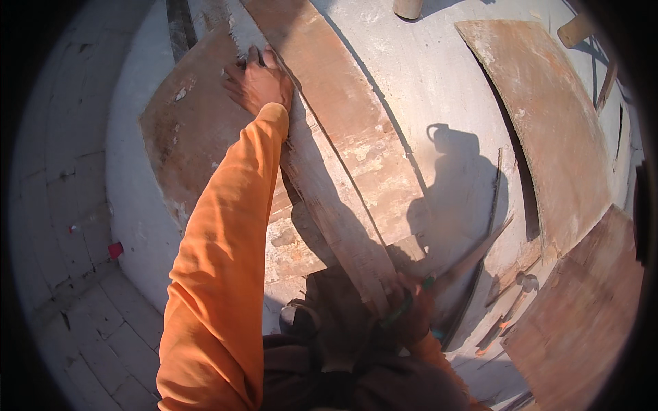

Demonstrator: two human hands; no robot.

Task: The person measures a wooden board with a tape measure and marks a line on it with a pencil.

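Observation:
My left hand, at the end of an orange sleeve, lies on the far part of a long narrow wooden plank with its fingers spread over the edge. Beneath the plank is a worn brown plywood sheet, and a wider brown board runs along its right side. Low in the picture, in shadow, my right hand is closed round the green handle of a handsaw. The saw's blade points up and to the right, beside the plank's near end. Shadow partly hides the right fingers.
A hammer with orange on its handle lies right of the saw. Beyond it are a curved brown panel and a reddish-brown sheet. A small red object sits at the left, by pale block paving.

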